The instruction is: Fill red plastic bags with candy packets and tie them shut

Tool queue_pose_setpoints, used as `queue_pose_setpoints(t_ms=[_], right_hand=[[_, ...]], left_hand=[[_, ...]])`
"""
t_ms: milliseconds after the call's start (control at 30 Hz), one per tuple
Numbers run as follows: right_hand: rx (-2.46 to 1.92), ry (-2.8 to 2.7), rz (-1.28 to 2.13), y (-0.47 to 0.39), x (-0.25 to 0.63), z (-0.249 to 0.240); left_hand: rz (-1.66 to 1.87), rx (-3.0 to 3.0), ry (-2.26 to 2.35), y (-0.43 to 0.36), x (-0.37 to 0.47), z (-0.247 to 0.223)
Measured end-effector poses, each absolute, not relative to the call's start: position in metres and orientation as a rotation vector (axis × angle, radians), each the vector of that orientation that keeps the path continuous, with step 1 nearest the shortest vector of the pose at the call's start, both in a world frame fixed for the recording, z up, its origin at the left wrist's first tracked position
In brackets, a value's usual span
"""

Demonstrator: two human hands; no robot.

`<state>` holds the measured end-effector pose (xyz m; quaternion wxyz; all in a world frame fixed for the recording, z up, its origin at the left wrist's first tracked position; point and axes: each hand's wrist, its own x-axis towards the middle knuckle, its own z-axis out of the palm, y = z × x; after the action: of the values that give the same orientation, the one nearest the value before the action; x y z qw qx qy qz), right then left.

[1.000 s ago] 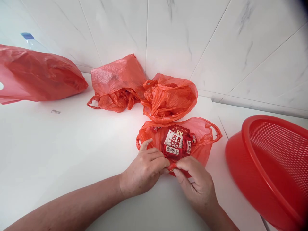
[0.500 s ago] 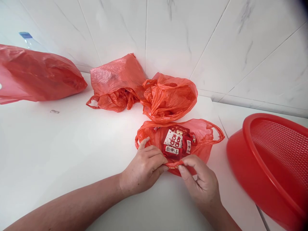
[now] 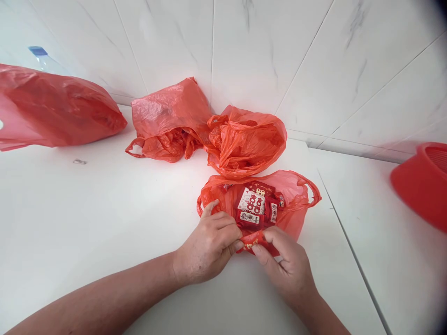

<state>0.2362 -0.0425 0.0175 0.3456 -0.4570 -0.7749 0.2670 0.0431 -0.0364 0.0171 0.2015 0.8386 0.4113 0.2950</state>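
A white wall [image 3: 244,56] with gray streaks stands at the back. In front of it is a white table [image 3: 87,209]. The big red bag [image 3: 59,107] lies at the far left. Next comes the back bag [image 3: 171,107], and touching it is the messy bag [image 3: 249,139]. Nearest the person is the open bag [image 3: 291,221], just in front of the messy bag. Part of a red tub [image 3: 419,186] shows at the right edge.

The left hand [image 3: 207,249] and the right hand [image 3: 291,265] are close together at the near edge of the open bag. Each one pinches the red strip [image 3: 250,242], one hand at each end. It has gold marks, but I can't tell what it is.

A clear bottle [image 3: 50,64] with a blue top pokes up behind the big red bag. A white card [image 3: 252,201] and some red packets [image 3: 250,217] with white labels sit inside the open bag. A tiny scrap [image 3: 79,161] lies on the table, near the big red bag.
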Motion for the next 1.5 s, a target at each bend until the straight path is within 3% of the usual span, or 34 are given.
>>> queue_pose_setpoints(t_ms=[367, 1500], right_hand=[[-1.137, -2.064, 0.632, -0.0423, 0.2352, 0.0155], [-0.858, -2.060, 0.553, -0.0414, 0.2323, 0.0175]], left_hand=[[0.946, 2.283, 1.113, -0.0343, 0.0461, 0.0101], [0.880, 2.423, 1.042, -0.0375, 0.0453, 0.0165]])
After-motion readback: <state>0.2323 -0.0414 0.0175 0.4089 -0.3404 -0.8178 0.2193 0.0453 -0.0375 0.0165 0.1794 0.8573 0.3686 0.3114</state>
